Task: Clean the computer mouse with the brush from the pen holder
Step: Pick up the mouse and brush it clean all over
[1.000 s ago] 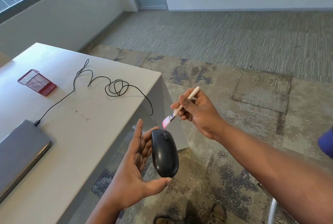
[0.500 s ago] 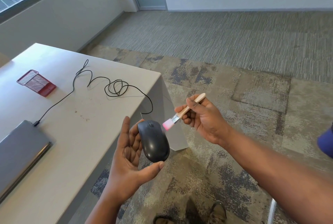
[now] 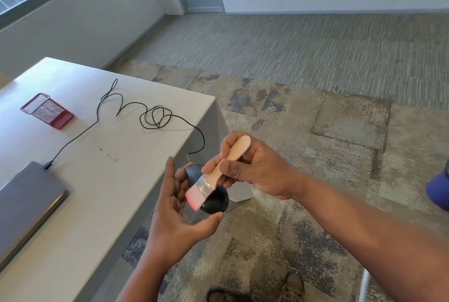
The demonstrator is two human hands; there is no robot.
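Black mouse (image 3: 213,200) rests cradled in the left hand (image 3: 179,207); the right hand (image 3: 255,170) grips the brush (image 3: 216,175), bristles touching it.

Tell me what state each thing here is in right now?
Mouse: held in left hand, off the table.
Brush: gripped by right hand, bristles on mouse.
Pen holder: lying on its side.
Laptop: lid closed, cable plugged in.

White table (image 3: 109,180) w/ laptop (image 3: 26,194), red pen holder (image 3: 47,111), cable (image 3: 136,117).
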